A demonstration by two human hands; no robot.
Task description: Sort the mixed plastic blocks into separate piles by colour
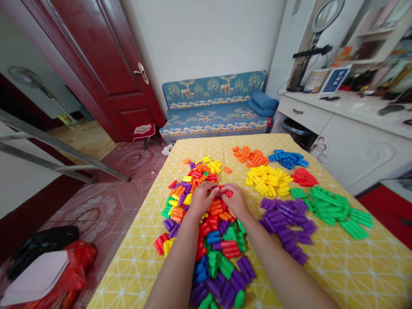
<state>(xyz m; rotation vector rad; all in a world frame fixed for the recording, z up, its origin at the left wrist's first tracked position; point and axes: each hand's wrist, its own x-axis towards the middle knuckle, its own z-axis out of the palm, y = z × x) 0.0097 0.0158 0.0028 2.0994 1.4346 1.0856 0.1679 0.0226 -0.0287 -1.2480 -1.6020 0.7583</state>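
Observation:
A big mixed heap of small plastic tube blocks [210, 231] in many colours lies on the yellow patterned tablecloth [337, 270]. My left hand [201, 198] and my right hand [234, 198] rest close together on top of the heap. Both have fingers curled, pinching red blocks [227, 192] between them. To the right lie sorted piles: orange [251, 156], blue [288, 158], yellow [268, 180], red [304, 176], green [331, 208] and purple [289, 221].
A blue deer-print sofa [215, 105] stands behind the table. A dark red door [106, 64] is at the back left, a white cabinet [350, 137] with a ring light at the right. Bags [48, 266] lie on the tiled floor at lower left.

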